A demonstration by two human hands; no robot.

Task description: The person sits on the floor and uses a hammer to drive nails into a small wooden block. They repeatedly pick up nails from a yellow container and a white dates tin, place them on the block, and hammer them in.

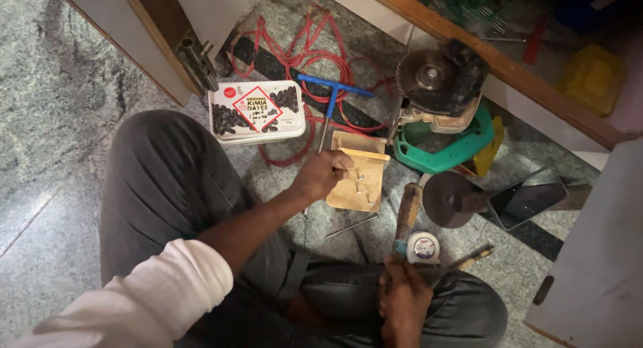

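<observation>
On floor: left hand (321,174) pinching into tan box (358,180); white rect. tin (256,111) behind; right hand (402,301) clenched.

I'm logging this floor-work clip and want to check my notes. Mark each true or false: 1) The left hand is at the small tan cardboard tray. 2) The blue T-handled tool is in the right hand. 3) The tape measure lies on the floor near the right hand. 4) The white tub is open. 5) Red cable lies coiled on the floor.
1) True: the left hand reaches into the tan cardboard tray.
2) False: the blue T-handled tool lies on the floor, held by no hand; the right hand rests on the person's leg.
3) True: the tape measure lies just above it.
4) False: the white tub has its lid on.
5) True: the red cable is coiled there.
</observation>
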